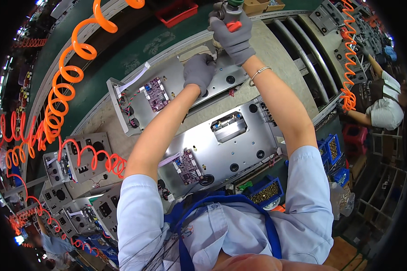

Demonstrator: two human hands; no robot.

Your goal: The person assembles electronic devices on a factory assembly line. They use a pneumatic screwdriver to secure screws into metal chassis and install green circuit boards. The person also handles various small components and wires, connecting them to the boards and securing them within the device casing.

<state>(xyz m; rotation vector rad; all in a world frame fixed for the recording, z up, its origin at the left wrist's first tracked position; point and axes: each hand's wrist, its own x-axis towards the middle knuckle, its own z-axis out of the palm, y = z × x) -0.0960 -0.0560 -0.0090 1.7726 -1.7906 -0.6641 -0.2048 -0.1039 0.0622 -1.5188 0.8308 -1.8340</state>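
Note:
Both of my hands wear grey gloves. My right hand [233, 40] is wrapped round a power screwdriver [230, 13] with a green top and a red lever, held upright over the far metal chassis [167, 67]. My left hand [199, 72] is close beside it, low over the same chassis, its fingers curled in near the tool's lower end. What those fingers pinch, if anything, is hidden. A purple circuit board [156, 94] is fixed on the far chassis, left of my hands. Nearer to me lies a second metal chassis [185, 144] with a rectangular opening and its own circuit board [188, 167].
Orange coiled air hoses [79, 47] hang at the left and right. Blue bins of screws [264, 192] stand by my body and at the right. Several chassis units [88, 153] stack at left. Rollers [303, 56] line the right. A co-worker [386, 104] works at far right.

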